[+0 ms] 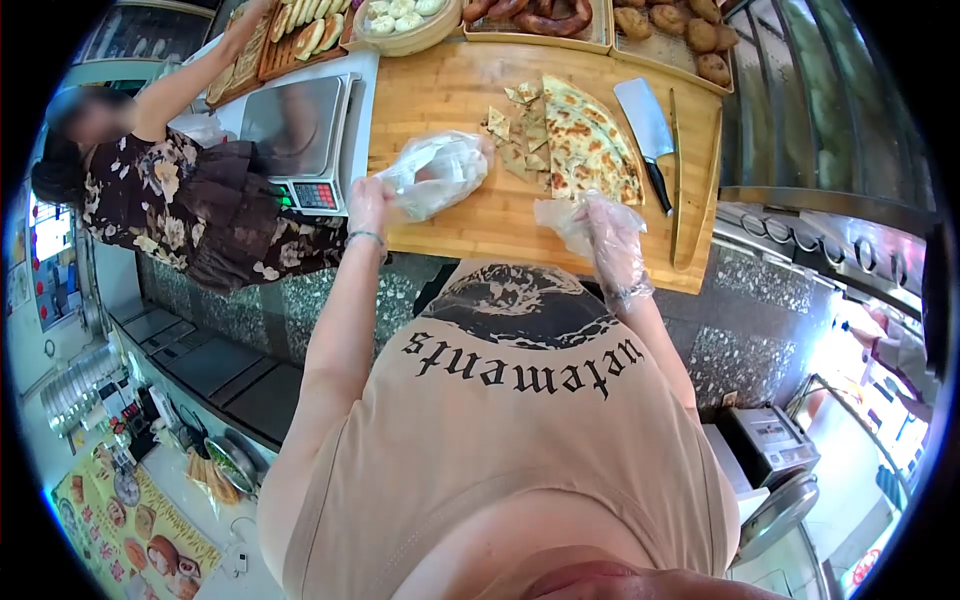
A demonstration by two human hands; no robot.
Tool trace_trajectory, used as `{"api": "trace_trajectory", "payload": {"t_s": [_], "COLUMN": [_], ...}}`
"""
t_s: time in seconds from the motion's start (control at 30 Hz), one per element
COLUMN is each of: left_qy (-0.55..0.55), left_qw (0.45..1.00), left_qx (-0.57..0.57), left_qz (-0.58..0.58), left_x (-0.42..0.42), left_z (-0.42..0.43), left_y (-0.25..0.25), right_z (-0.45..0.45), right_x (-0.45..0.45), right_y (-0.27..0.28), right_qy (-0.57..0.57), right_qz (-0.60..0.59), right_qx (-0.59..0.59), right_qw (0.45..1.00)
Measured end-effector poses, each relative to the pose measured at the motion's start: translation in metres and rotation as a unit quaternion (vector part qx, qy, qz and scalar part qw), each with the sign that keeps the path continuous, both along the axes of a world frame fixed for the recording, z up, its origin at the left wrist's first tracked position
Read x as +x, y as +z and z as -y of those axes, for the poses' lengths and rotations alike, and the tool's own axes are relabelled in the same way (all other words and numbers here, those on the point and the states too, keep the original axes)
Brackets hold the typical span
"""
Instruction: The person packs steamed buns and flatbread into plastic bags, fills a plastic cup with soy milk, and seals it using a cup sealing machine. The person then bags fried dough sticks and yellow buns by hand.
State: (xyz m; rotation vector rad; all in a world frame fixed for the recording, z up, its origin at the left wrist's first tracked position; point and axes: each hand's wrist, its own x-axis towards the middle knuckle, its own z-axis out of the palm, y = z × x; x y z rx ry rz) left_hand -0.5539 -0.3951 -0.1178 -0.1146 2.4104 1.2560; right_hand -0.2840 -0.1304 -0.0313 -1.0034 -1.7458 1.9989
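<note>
My left hand (370, 208), closed, grips the edge of a clear plastic bag (437, 175) over the left part of the wooden board (420, 90). My right hand (612, 235) wears a clear plastic glove and is near the board's front edge. Loose plastic hangs around its fingers, and what they hold, if anything, is hidden. Just beyond it lies a browned flatbread (585, 135) with a straight cut side. Small cut pieces (520, 135) lie left of the flatbread. A cleaver (645, 125) with a black handle rests to the right, beside a long thin blade (680, 180).
A scale (295, 130) stands left of the board. Beyond the board are a steamer of buns (405, 15) and trays of baked food (675, 40). Another person (180, 195) stands at the left, an arm stretched toward a bread tray. A metal rack (830, 110) borders the right.
</note>
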Motion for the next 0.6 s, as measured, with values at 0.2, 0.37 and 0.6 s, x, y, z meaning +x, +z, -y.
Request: {"api": "trace_trajectory", "payload": {"t_s": [0.2, 0.37, 0.6], "left_qy": [-0.244, -0.476, -0.480], "left_qw": [0.875, 0.772, 0.778], "left_qx": [-0.147, -0.354, -0.357], "left_qz": [-0.391, -0.228, -0.191], "left_x": [0.032, 0.046, 0.045], "left_z": [-0.072, -0.084, -0.078], "left_y": [0.029, 0.004, -0.015], "right_z": [-0.005, 0.003, 0.005], "right_x": [-0.003, -0.008, -0.020], "right_y": [0.013, 0.019, 0.022], "right_qy": [-0.008, -0.054, -0.029], "right_qz": [-0.013, -0.040, -0.042], "right_qx": [0.046, -0.019, 0.064], "right_qw": [0.999, 0.998, 0.997]}}
